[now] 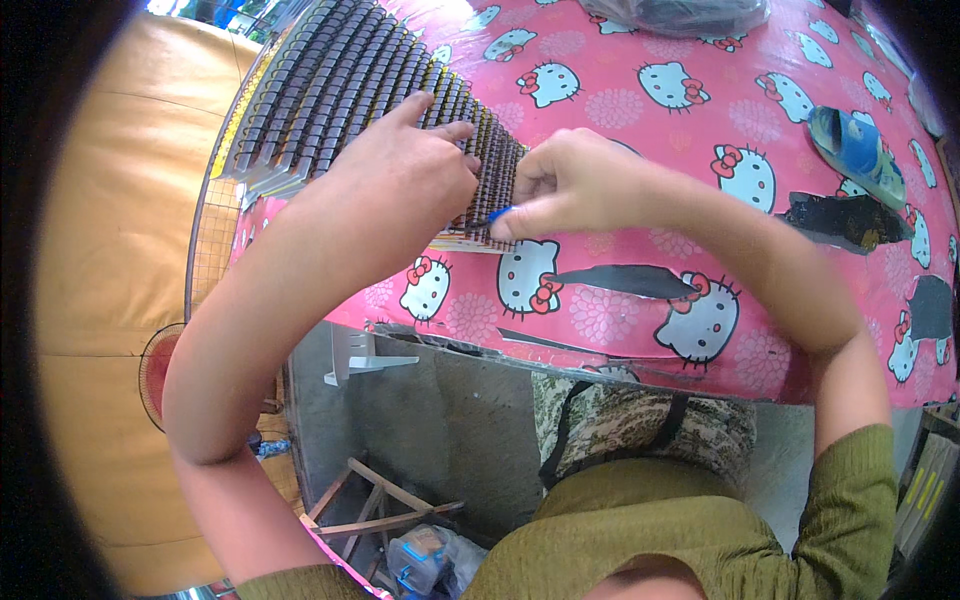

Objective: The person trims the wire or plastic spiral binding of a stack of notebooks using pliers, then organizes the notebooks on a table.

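Note:
Many bound booklets with dark comb-like spines (330, 90) are packed in a long row at the far left of the table, spines facing up. My left hand (425, 165) lies across the spines, its index finger stretched forward and the other fingers slightly bent. At the near right end of the row, my right hand (570, 185) has its thumb and fingers pinched on a small blue-handled tool (497, 214). That tool's tip meets the spines beside my left hand. Its exact kind is hidden by my fingers.
A pink tablecloth (610, 240) printed with cat faces covers the table and has torn dark patches. On the right lies a blue slipper (855, 150). A plastic bag (690, 15) sits at the far edge. Below left are a red fan (155, 375) and a wooden frame (380, 500).

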